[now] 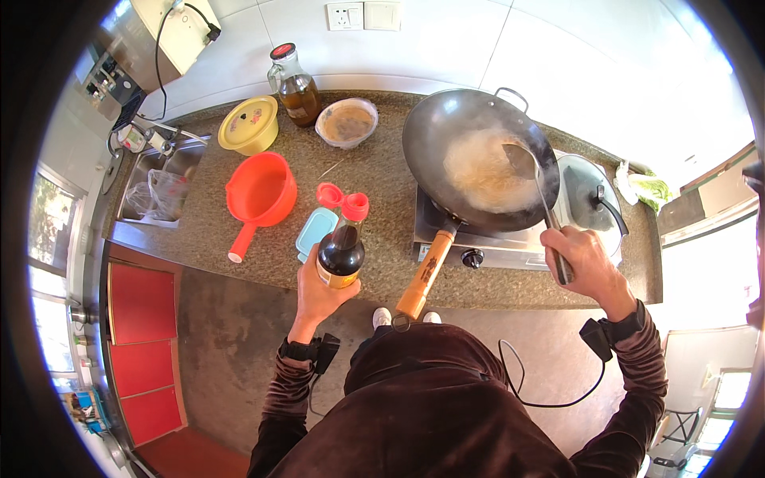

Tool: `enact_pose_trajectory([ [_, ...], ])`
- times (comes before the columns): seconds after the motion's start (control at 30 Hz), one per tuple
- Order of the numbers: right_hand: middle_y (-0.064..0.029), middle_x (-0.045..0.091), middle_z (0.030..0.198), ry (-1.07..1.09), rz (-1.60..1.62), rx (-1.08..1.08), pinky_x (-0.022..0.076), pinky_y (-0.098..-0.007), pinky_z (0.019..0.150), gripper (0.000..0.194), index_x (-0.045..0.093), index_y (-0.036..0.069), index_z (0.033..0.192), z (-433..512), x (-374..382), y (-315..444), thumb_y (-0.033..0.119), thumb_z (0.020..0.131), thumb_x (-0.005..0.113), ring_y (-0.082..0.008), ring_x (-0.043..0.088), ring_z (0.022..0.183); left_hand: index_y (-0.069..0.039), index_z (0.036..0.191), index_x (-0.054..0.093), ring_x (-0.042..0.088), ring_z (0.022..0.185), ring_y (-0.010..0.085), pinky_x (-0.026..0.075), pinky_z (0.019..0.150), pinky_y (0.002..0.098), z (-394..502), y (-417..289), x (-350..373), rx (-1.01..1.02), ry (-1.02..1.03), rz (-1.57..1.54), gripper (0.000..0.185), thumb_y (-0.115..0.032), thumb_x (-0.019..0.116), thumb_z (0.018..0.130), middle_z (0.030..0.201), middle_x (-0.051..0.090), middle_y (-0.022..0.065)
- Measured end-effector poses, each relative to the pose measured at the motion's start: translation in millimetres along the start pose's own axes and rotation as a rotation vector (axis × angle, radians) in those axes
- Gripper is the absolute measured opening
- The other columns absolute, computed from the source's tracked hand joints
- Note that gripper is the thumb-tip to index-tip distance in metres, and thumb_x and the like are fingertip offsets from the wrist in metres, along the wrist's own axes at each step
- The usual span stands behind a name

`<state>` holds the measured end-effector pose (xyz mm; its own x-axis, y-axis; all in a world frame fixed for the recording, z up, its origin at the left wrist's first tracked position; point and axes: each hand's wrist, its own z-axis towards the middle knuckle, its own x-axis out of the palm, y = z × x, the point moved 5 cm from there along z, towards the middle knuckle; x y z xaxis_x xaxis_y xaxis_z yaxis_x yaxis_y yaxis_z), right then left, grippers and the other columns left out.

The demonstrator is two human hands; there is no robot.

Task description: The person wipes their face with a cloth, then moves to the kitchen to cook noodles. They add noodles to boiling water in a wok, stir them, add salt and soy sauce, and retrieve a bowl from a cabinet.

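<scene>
My left hand (323, 296) grips a dark glass sauce bottle (341, 251) with its red flip cap (355, 206) open, beside a light blue plastic lid or box (315, 230) on the counter. In my right hand (588, 263) is the handle of a metal wok spatula (541, 185); its blade rests inside the steaming wok (430, 137), at the right of a pale, bubbling food (487, 170) that steam blurs. The wok sits tilted on a gas stove (508, 248), its wooden handle (427, 272) pointing towards me.
A glass lid (586, 197) lies right of the wok, with a leafy vegetable (648, 188) beyond. Leftward stand a red plastic ladle (260, 188), a yellow lidded bowl (248, 125), a glass jug (297, 92) of brown liquid and a covered bowl (346, 122). A sink (140, 173) holds plastic bags.
</scene>
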<state>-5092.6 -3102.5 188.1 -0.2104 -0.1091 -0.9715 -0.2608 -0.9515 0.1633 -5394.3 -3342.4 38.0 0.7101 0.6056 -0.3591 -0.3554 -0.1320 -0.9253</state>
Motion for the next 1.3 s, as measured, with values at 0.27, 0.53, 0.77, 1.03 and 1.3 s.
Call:
enact_pose_trajectory([
  [0.27, -0.0107, 0.058, 0.066, -0.214, 0.173, 0.081, 0.0471, -0.0324, 0.053, 0.013, 0.060, 0.004, 0.091, 6, -9, -19, -0.005, 0.082, 0.062, -0.0243, 0.061, 0.056, -0.002, 0.118, 0.057, 0.069, 0.091, 0.0195, 0.053, 0.083, 0.0344, -5, 3, -2, -0.027, -0.017, -0.039, 0.061, -0.013, 0.083, 0.064, 0.101, 0.070, 0.0097],
  [0.53, -0.0027, 0.061, 0.069, -0.232, 0.691, 0.366, 0.0517, -0.0225, 0.057, 0.005, 0.061, 0.000, 0.093, 6, 14, -18, -0.003, 0.089, 0.059, -0.0058, 0.063, 0.061, -0.002, 0.121, 0.056, 0.067, 0.094, 0.0169, 0.052, 0.085, 0.0336, -10, 7, -7, -0.036, -0.025, -0.053, 0.064, -0.013, 0.083, 0.064, 0.104, 0.069, 0.0090],
  [0.77, -0.0043, 0.064, 0.072, -0.254, 0.730, 0.330, 0.0529, -0.0221, 0.060, 0.004, 0.062, 0.000, 0.094, 19, 9, 8, -0.001, 0.091, 0.059, -0.0097, 0.067, 0.063, -0.002, 0.127, 0.053, 0.065, 0.095, 0.0143, 0.051, 0.087, 0.0328, -8, 14, -9, -0.050, -0.010, -0.125, 0.070, -0.010, 0.083, 0.064, 0.105, 0.067, 0.0065],
  [1.03, -0.0101, 0.061, 0.072, -0.234, 0.451, 0.018, 0.0456, -0.0264, 0.054, 0.012, 0.061, 0.001, 0.093, 29, 13, 23, -0.005, 0.083, 0.063, -0.0171, 0.059, 0.056, -0.003, 0.106, 0.062, 0.064, 0.086, 0.0120, 0.052, 0.081, 0.0306, 13, -11, -16, 0.020, 0.037, -0.543, 0.042, -0.002, 0.081, 0.069, 0.097, 0.067, 0.0038],
  [1.3, -0.0048, 0.053, 0.068, -0.189, 0.298, 0.109, 0.0345, -0.0232, 0.048, 0.010, 0.060, 0.001, 0.091, -16, 3, -4, -0.006, 0.084, 0.060, -0.0088, 0.045, 0.051, -0.005, 0.123, 0.052, 0.063, 0.104, 0.0233, 0.050, 0.094, 0.0412, 32, -40, -32, 0.077, 0.085, -0.710, 0.065, -0.006, 0.080, 0.064, 0.112, 0.062, 0.0099],
])
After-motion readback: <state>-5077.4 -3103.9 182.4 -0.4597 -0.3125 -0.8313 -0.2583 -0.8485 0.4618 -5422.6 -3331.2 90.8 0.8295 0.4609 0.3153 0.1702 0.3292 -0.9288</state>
